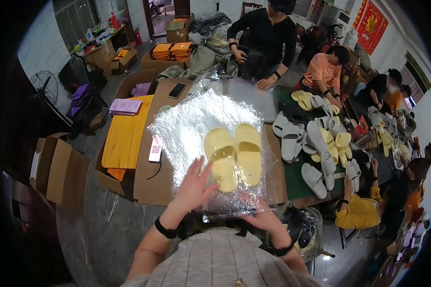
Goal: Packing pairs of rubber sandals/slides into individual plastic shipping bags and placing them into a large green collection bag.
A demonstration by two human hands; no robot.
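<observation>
My left hand (195,184) lies spread on the clear bag (201,129); my right hand (261,217) pinches its open lower edge. Yellow slippers (233,155) at frame centre already inside, bag unsealed.

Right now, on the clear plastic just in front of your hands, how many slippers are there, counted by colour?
Yellow slippers: 2, side by side on the clear plastic bags
Other colours there: 0
Total: 2
The left hand lies flat beside them; the right hand is at the plastic's near edge.
</observation>
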